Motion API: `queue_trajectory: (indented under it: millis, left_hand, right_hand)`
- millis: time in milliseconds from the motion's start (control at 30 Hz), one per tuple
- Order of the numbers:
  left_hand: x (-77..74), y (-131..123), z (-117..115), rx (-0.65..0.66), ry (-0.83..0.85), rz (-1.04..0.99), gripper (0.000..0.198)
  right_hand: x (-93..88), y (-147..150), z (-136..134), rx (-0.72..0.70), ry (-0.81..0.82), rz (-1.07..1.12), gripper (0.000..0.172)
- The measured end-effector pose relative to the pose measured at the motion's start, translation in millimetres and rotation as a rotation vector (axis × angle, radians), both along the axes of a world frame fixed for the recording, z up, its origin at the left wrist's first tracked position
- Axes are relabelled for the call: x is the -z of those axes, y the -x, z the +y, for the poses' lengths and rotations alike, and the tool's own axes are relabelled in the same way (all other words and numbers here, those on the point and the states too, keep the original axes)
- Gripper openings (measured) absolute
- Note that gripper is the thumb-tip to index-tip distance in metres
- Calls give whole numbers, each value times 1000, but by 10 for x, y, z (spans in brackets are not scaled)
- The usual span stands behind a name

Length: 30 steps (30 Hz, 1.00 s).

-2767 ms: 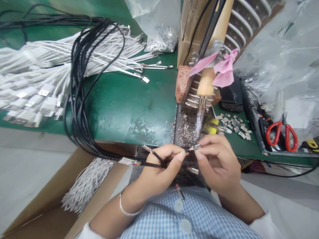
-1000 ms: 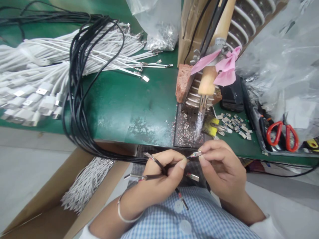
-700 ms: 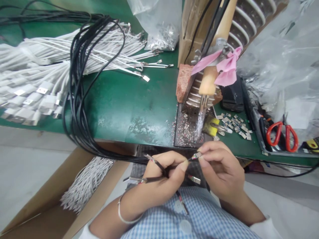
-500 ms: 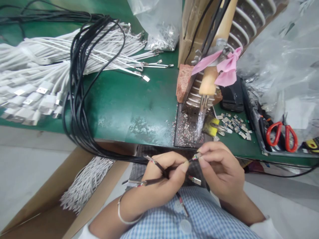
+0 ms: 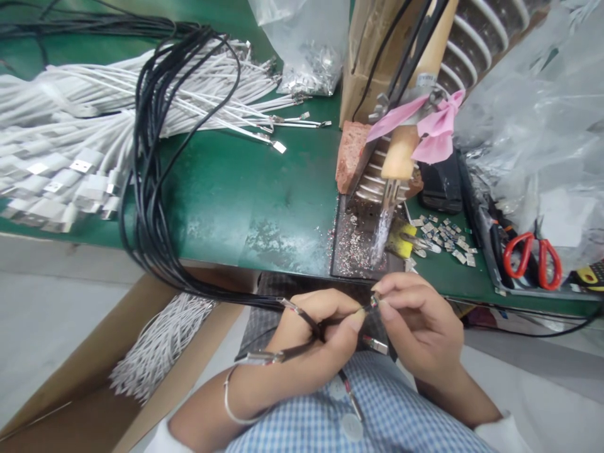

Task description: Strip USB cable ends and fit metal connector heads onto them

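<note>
Left fingers [image 5: 348,335] grip black cables [image 5: 309,319]; right fingers [image 5: 399,285] pinch one metal connector [image 5: 374,301], with the soldering iron [image 5: 399,154] positioned beyond both.

Nothing readable — the label [image 5: 426,79] on the soldering iron [image 5: 399,154] is too blurred.

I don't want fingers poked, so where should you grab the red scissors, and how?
Probably grab the red scissors by their loop handles, from the near side. The loops face the person, while the narrow tips point away. The right hand is closer, but it's pinching a tiny connector, so it would need freeing first.
</note>
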State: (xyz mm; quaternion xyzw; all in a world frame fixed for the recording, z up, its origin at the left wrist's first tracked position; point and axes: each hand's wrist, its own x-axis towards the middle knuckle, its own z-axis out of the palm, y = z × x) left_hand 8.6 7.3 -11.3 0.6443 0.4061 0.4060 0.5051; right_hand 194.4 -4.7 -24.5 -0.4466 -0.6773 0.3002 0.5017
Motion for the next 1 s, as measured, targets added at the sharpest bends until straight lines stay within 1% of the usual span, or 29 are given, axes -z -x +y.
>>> queue_trajectory:
  millis: [167,367,500,700,867,1000]
  left_hand:
    - [-29,-3,-14,-8,-5,-11,20]
    - [-24,-32,-12,-10,-19,-40,20]
    - [-43,-31,-10,-2,2,-58,21]
    - [-107,2,6,0,61,27,21]
    - [-75,-3,7,-8,17,-10,21]
    - [-56,12,-8,-2,39,17,22]
  right_hand:
    - [11,-5,-7,-13,16,6,21]
    - [29,-4,-18,-26,32,14,21]
    - [39,-3,-31,-28,54,12,19]
    - [10,11,-19,-22,24,0,17]
    - [-9,11,-20,-9,23,16,18]
    - [-17,2,-37,22,-3,37,22]
